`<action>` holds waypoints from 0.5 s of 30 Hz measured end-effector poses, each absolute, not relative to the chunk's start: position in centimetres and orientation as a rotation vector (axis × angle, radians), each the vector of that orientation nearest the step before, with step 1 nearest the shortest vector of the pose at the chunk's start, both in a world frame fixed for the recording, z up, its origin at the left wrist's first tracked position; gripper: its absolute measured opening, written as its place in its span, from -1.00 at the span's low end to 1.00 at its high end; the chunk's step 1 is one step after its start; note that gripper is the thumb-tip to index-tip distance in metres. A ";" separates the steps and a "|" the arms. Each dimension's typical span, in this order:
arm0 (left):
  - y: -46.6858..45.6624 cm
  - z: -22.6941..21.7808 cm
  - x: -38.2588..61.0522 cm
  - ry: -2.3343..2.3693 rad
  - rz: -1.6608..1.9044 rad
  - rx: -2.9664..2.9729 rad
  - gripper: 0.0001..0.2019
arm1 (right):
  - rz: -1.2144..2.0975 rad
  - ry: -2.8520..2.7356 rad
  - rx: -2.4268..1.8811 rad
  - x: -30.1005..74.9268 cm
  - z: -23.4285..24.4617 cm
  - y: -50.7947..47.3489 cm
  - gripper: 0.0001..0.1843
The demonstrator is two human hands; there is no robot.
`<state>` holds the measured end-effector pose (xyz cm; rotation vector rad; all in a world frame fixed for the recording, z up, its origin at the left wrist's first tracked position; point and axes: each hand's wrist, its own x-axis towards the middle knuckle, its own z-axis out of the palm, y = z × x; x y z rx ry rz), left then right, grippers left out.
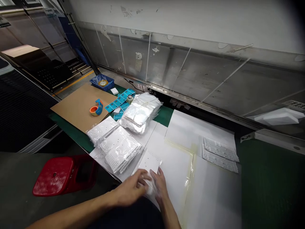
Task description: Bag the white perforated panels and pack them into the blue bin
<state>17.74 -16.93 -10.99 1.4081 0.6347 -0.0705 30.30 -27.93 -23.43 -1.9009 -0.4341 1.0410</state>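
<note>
Clear plastic bag point(151, 187) holds a white card point(149, 160). Right hand's point(161, 184) fingers grip the bag; left hand's point(130, 190) fingers curl over it, grip too blurry to tell. Best smooth it gently.

- Workshop, pkg. area
- Green surface point(269, 187) w/ bagged packets point(122, 154), clear plastic bags point(141, 109), tape disp. point(100, 108)
- Red stool point(53, 176) alongside
- Yellow line point(73, 83) on flr. point(16, 181) in bkgd.

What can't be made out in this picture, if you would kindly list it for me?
Head view: the lower end of the clear packet, blurred and partly covered by the left hand and right hand.
Head view: whether the left hand pinches its film, blurred.
Head view: wording on the stacked packets and blue label strip, too small to read.
Head view: the forearms' further ends, cut off by the bottom edge.
</note>
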 end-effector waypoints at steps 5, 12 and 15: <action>-15.9 -20.5 17.7 1.009 -0.111 1.438 -0.23 | 1.146 -0.520 -1.970 29.9 -25.1 -24.3 -0.37; -16.7 -20.8 17.2 0.861 -0.085 1.793 -0.43 | 1.047 -0.651 -2.135 37.8 -14.6 -31.1 -0.61; -15.9 -21.0 18.3 0.923 -0.179 1.676 -0.45 | 0.705 -0.377 -2.423 48.7 -7.4 -39.2 -0.61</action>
